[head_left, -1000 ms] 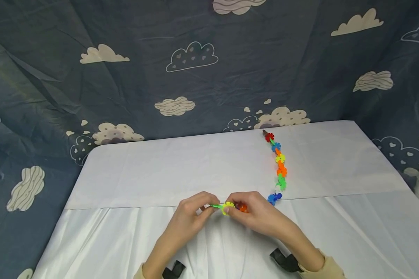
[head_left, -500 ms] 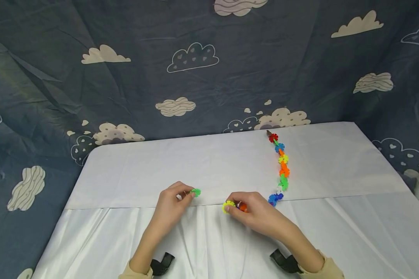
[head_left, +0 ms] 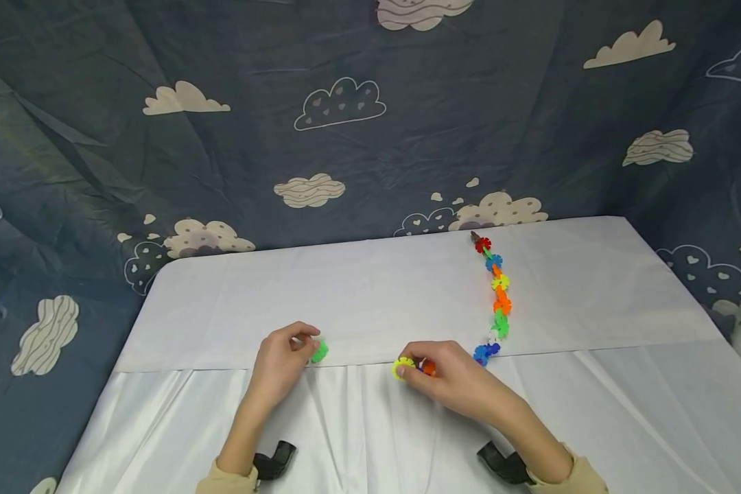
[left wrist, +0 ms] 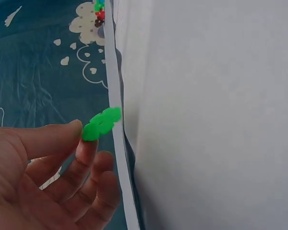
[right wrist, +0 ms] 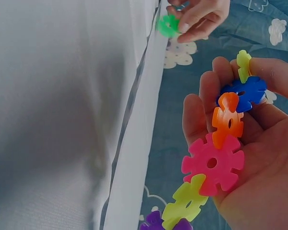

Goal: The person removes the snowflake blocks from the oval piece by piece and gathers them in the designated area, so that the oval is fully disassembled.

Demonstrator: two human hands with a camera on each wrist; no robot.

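Thumb and fingertip of my left hand (head_left: 279,363) pinch a green notched plastic disc (left wrist: 102,123), held near the table's middle in the head view. To its right, my right hand (head_left: 453,377) grips one end of a linked run of such discs. At that end a yellow disc (right wrist: 243,65) is pinched at the fingertips, and a blue disc (right wrist: 243,93), an orange one (right wrist: 228,123) and a pink one (right wrist: 212,163) follow across the palm. A gap separates the green disc from the yellow one. Part of the run is hidden behind the right hand in the head view.
A multicoloured chain of discs (head_left: 502,302) runs from beside the right hand to the far edge of the white-covered table (head_left: 234,302). Behind the table hangs a dark cloud-print cloth (head_left: 234,158). A black strap piece (head_left: 505,463) sits at the right wrist.
The green disc, touching the yellow disc a second ago, has come away with my left hand to the left and turned its flat face to view. My right hand stays nearly still.
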